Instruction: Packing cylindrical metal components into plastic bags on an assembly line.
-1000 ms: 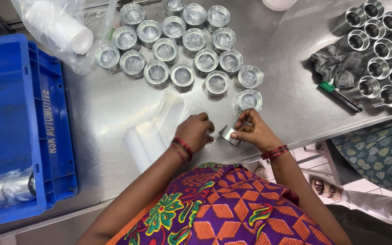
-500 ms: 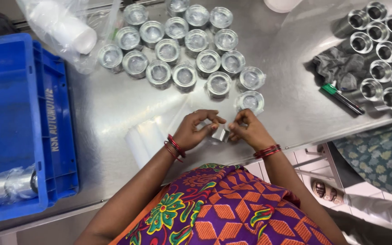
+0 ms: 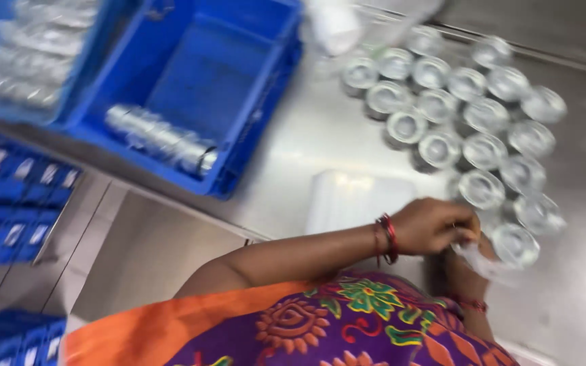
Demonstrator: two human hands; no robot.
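Both hands meet over the steel worktop (image 3: 306, 149): left hand (image 3: 435, 225) curled, pinching a thin clear plastic wrap (image 3: 477, 261); right hand (image 3: 466, 271) mostly hidden, grip indiscernible.

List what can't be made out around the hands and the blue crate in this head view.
- Right hand: mostly hidden behind the left hand; its grip is unclear.
- Clear plastic wrap between the hands: motion blur hides what it holds.
- Wrapped metal roll in the blue crate: blurred, pieces uncountable.
- Metal rings on the table: blurred, detail lost.
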